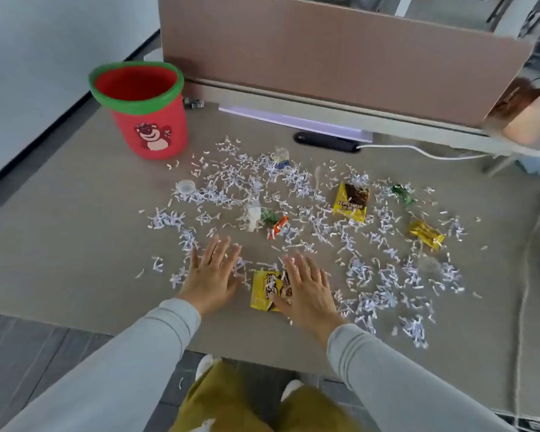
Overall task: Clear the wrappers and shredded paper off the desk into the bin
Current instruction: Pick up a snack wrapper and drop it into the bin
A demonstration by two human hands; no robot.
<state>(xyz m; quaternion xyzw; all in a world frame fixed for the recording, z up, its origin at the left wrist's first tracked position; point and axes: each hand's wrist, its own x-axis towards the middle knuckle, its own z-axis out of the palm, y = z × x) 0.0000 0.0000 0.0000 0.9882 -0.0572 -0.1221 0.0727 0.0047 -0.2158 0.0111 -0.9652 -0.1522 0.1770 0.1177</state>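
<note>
**Two open hands flat on a littered desk, bin at the far left**

Nearest the viewer, both hands lie palm-down on the desk with fingers spread and straight, gripping nothing. The left hand rests at 7 o'clock of the litter field, its fingertips among loose shredded paper. The right hand partly covers a yellow wrapper: the thumb and the inner edge of the palm lie on the wrapper's right side, while its left half stays exposed between the two hands. Grey sleeves reach to both wrists.

Toward 3 o'clock, beyond the right hand, denser clumps of shredded paper spread across the desk. Mid-field hold a second yellow wrapper at 1 o'clock, a gold wrapper at 2 o'clock, an orange wrapper and a green wrapper near the centre, and another green wrapper farther right. Six wrappers can be counted clearly; the paper strips are too many to count. A small clear cap lies at 11 o'clock.

Farthest, at 10 o'clock, one red bin with a green rim stands upright, well apart from both hands, with scattered paper between. A black cable port and a brown partition close the far edge.
</note>
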